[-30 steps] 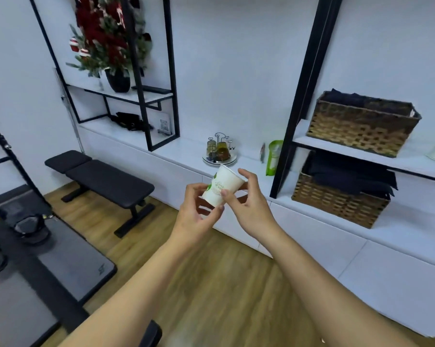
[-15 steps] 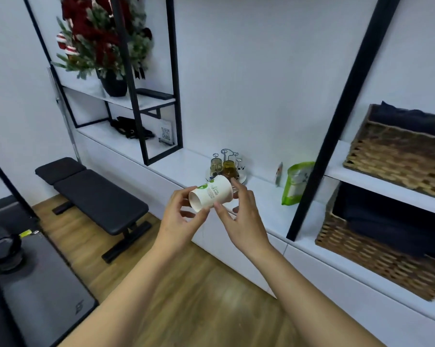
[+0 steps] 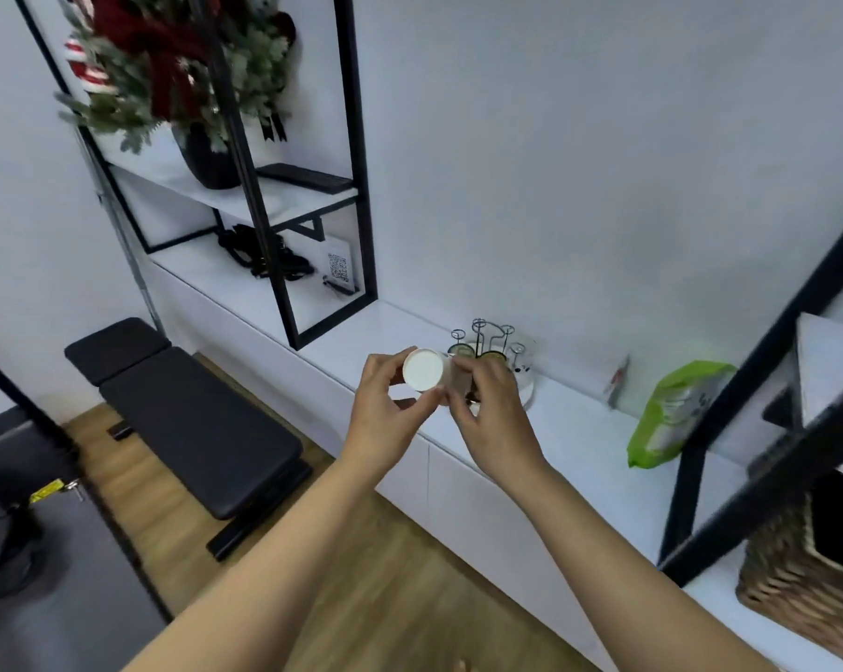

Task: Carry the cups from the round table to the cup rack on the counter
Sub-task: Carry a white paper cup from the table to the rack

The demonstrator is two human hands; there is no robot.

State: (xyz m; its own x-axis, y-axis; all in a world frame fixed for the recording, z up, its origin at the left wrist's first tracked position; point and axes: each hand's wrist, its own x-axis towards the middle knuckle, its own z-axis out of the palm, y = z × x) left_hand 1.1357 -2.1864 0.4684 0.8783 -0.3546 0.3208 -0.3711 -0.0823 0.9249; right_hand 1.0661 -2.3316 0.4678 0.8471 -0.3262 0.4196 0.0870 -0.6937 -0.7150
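Both hands are on one cup [image 3: 423, 370] out in front of the chest: left hand [image 3: 385, 419] pinches it at the near end, right hand [image 3: 494, 419] curls round the far end, fingers closed on the paper. It lies on its side, flat white base turned to the camera, and that looks like a cup being tipped over so its mouth can drop onto a peg. Peg it is, I'd say, because the rack [image 3: 490, 351] stands just beyond the cup at one o'clock, wire prongs up, two glasses already on it. Hands and cup hang over the front edge of the counter [image 3: 579, 429], not yet touching the rack. On that white counter a green pouch [image 3: 671, 414] leans at three o'clock, well apart from the rack. A black bench [image 3: 191, 419] sits on the wood floor at nine o'clock, a potted plant [image 3: 182, 80] rides the shelf at eleven, a wicker basket [image 3: 802, 584] at four. No round table in view.
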